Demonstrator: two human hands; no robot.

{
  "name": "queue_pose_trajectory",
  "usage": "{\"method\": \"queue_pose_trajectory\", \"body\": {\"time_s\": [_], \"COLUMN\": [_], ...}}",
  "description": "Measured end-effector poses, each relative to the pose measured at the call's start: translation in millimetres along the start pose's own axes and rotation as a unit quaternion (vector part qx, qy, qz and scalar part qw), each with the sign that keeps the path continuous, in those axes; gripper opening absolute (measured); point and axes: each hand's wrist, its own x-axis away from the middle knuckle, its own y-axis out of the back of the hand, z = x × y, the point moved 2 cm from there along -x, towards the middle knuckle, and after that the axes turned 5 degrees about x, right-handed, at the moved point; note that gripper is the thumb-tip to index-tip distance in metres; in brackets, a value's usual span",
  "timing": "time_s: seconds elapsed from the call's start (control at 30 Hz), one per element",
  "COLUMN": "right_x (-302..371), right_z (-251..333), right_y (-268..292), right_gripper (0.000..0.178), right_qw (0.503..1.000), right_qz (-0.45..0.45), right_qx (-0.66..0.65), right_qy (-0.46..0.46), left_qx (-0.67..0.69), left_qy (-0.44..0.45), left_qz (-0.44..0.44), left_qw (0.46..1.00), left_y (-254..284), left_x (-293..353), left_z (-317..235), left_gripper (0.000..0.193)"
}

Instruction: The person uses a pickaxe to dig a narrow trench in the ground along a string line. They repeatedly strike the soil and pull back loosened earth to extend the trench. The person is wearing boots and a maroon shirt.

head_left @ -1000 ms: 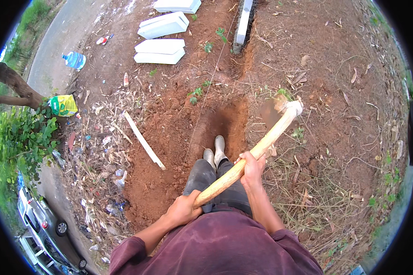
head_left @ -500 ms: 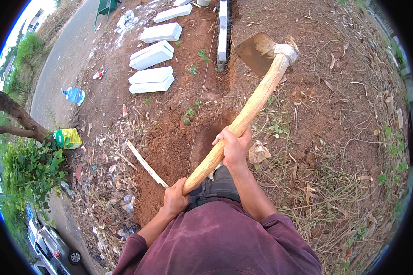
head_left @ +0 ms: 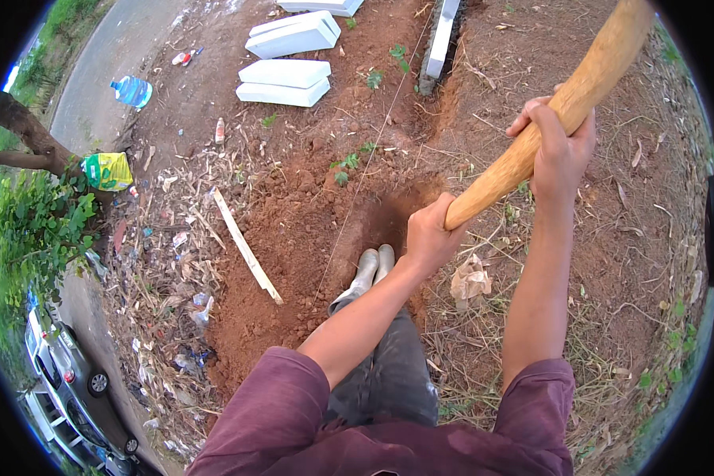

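Both my hands grip the thick wooden handle of a hoe [head_left: 523, 155], which slants up to the far right; its blade lies outside the picture. My left hand [head_left: 434, 236] wraps round the butt end. Higher up the handle, my right hand [head_left: 562, 151] is closed round it. Beneath the butt, a dug trench [head_left: 397, 213] of reddish soil opens in front of my pale boots [head_left: 375, 263]. Loose dug earth [head_left: 262, 325] is heaped to the left of my legs.
A thin string line [head_left: 365, 178] runs over the ground beside the trench. White blocks [head_left: 284, 82] lie at the far side, near a row of set kerb blocks [head_left: 443, 40]. A wooden strip [head_left: 246, 246], a large water bottle [head_left: 131, 92] and a tree trunk [head_left: 40, 143] are leftward.
My hands have swung the hoe up and to the right, carrying its blade out of view. My arms now reach further forward, and my boots and legs have come into sight.
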Motion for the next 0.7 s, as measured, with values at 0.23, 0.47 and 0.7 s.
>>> {"method": "queue_pose_trajectory", "body": {"time_s": [0.23,0.47,0.7], "right_x": [114,321,291], "right_z": [-361,-526,-426], "right_y": [-117,-183,-188], "right_gripper": [0.030,0.033,0.034], "right_qw": [0.967,0.889,0.947], "right_qz": [0.038,0.205,0.108], "right_qx": [-0.005,0.259,0.115], "right_qy": [-0.251,-0.316,-0.281], "left_qx": [-0.045,0.025,0.026], "left_qy": [0.208,0.382,0.268], "left_qz": [-0.032,-0.152,-0.095], "left_qw": [0.977,0.911,0.958], "left_y": [8,43,79], "left_x": [3,167,152], "left_z": [278,458,398], "left_gripper": [0.028,0.034,0.021]}}
